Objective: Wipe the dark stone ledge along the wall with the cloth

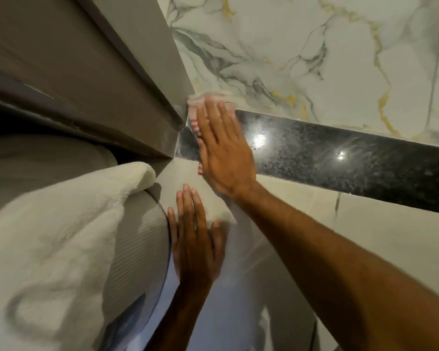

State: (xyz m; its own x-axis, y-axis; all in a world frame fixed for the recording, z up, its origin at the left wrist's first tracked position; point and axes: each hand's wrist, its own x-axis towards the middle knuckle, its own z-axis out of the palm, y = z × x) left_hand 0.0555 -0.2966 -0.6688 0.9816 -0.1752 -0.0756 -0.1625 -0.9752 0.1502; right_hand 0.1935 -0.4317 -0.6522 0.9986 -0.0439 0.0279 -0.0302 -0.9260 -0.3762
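The polished black speckled stone ledge (340,163) is running along the white marble-veined wall (314,46), ending at a grey frame (127,72) on the left. At that left end, a pink-and-white striped cloth (197,110) is lying on the ledge, blurred. The right hand (223,148) is pressing it flat, fingers extended, not clenched. The left hand (195,239) is resting open-palmed on the pale tile below, beside a white fluffy towel (61,224).
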